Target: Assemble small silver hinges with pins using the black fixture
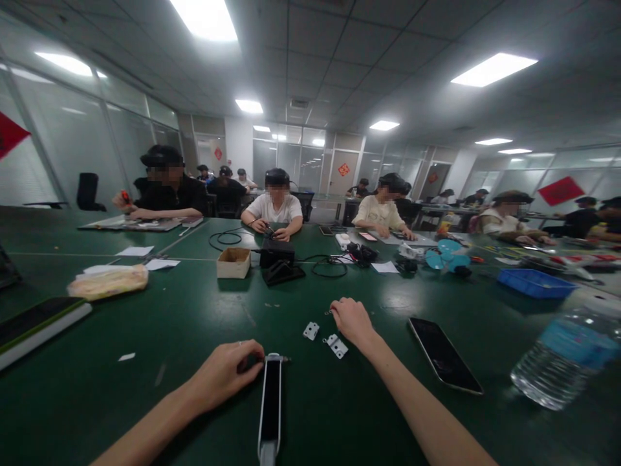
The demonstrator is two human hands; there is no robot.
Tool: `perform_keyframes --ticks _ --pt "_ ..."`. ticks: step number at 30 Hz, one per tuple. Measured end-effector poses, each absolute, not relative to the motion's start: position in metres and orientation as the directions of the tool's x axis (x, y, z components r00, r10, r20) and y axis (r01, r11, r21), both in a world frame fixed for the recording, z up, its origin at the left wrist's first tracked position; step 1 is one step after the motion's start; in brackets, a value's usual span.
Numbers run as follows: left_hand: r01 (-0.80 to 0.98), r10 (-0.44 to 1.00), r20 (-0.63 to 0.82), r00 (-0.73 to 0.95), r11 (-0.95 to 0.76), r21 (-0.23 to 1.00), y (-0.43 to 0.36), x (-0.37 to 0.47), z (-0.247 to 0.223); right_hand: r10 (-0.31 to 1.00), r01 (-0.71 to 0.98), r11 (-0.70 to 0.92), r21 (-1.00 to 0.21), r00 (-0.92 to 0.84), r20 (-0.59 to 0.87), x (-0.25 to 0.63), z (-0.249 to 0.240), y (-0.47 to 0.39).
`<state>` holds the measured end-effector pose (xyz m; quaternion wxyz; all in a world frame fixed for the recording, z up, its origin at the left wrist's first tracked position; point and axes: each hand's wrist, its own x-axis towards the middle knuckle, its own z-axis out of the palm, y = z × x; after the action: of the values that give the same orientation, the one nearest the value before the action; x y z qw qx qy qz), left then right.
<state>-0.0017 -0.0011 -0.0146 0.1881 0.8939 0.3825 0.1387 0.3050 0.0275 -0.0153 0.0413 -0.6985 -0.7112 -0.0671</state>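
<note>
My left hand point(231, 370) is curled, its thumb and fingertips closed at the top end of a long narrow piece point(270, 408) with a black panel and a silver-white frame. A small metal pin point(286, 359) sticks out to the right of that end. My right hand point(350, 318) is bent down to the table with its fingertips drawn together. At those fingertips lies a small ring-like part point(327, 312); whether anything is pinched is hidden. Two small white plates with holes, a left plate point(311, 331) and a right plate point(337, 347), lie between my hands.
A black phone point(445, 355) and a water bottle point(557, 362) stand to the right, with a blue tray point(536, 283) behind. Ahead are a small open box point(233, 264) and a black device point(277, 255) with cables. Several people sit across the green table point(194, 323).
</note>
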Motion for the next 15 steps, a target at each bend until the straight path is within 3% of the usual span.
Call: perform_keyframes --ticks 15 --pt "0.596 0.721 0.114 0.683 -0.641 0.483 -0.0005 -0.0023 -0.0148 0.993 0.999 0.030 0.019 -0.032 0.116 0.3061 -0.0150 0.0250"
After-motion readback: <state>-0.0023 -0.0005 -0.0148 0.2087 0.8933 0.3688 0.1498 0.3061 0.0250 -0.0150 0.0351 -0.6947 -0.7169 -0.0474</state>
